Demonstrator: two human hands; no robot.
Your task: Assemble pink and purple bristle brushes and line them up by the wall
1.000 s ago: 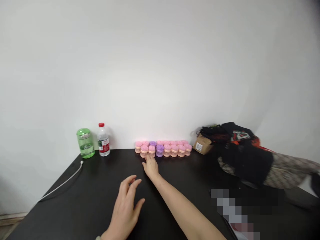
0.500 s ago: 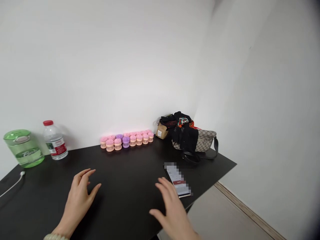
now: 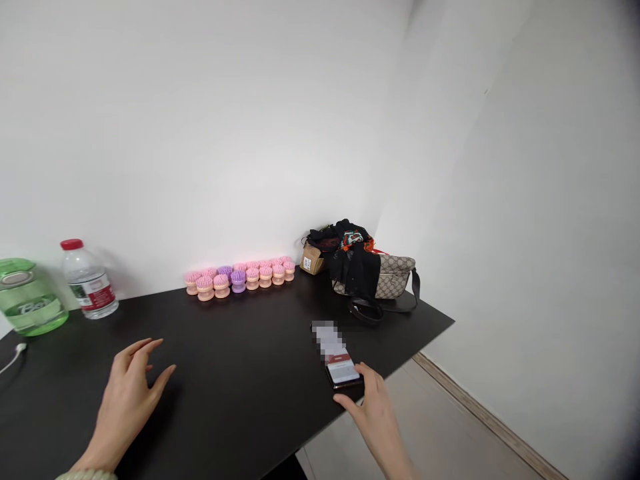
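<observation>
My right hand [image 3: 375,417] is at the lower end of a smartphone [image 3: 336,357], its fingers spread and against the phone's edge, without a clear grip. The phone lies on the black table [image 3: 235,333], its screen lit and partly blurred out. My left hand [image 3: 127,400] rests or hovers over the table's near left area, fingers apart and holding nothing. Farther off, along the wall, stands a row of pink and purple bristled silicone brushes with peach bases [image 3: 237,279].
A water bottle with a red cap [image 3: 89,280] and a green plastic jar [image 3: 27,298] stand at the back left, with a white cable [image 3: 13,357] nearby. A patterned shoulder bag [image 3: 387,277], black cloth [image 3: 355,267] and a cardboard box [image 3: 312,259] sit back right. The table's right edge drops to the floor.
The view has swung right since the oldest frame, bringing the phone into sight. My right hand has moved down onto the phone's lower end; my left hand has shifted little.
</observation>
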